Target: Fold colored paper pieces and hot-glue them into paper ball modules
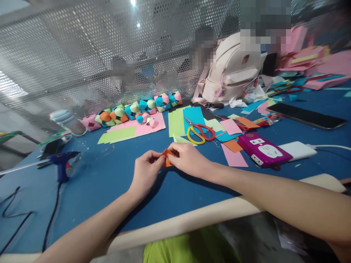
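A small piece of folded orange paper (167,160) is pinched between my two hands, just above the blue table. My left hand (148,170) grips its left side with thumb and fingertips. On its other side my right hand (188,159) holds it the same way, and the fingers cover much of the paper. Behind my right hand lie a light green paper piece (182,139) and scissors (199,133) with one yellow and one red handle. Further back, folded paper balls (132,110) in several colours stand in a row.
At left a blue glue gun (62,164) rests with its cord trailing to the table's front. Right of my hands are a purple case (263,149), a white power bank (297,150), a phone (307,115) and paper pieces. A backpack (233,73) leans against the perforated metal screen (90,44).
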Demonstrator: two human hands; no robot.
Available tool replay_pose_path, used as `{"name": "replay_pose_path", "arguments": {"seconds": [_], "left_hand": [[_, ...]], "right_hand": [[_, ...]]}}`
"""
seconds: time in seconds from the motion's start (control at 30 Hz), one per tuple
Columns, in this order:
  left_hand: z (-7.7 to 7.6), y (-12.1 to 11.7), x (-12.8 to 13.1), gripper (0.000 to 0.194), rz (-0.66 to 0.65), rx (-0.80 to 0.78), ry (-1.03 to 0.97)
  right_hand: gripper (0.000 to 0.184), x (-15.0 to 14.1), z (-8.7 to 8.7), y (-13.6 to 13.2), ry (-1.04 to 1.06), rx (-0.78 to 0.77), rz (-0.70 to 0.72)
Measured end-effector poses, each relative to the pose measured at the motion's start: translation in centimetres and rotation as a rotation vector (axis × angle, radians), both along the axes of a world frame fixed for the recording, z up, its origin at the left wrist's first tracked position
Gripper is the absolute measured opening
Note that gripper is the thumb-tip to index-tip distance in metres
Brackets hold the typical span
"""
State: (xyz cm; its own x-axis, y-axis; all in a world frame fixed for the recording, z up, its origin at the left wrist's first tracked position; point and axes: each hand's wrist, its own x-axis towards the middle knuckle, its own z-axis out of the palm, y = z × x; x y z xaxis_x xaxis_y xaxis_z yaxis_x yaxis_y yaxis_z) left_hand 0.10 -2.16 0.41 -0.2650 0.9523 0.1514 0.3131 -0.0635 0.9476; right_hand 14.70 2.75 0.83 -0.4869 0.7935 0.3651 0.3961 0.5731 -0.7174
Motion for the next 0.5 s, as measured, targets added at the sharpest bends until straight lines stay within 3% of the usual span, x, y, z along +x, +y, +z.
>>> {"name": "replay_pose_path", "arguments": {"seconds": [0.3,0.5], "left_hand": [[0.58,-0.07,0.35,0.021,-0.063,-0.009,0.001],[0.74,-0.16,0.19,0.02,-0.011,0.025,0.044]], "right_hand": [[0.013,0.48,0.1,0.49,-0.039,-0.047,0.037],[0.011,0.42,0.04,0.36,-0.014,-0.041,0.033]]}}
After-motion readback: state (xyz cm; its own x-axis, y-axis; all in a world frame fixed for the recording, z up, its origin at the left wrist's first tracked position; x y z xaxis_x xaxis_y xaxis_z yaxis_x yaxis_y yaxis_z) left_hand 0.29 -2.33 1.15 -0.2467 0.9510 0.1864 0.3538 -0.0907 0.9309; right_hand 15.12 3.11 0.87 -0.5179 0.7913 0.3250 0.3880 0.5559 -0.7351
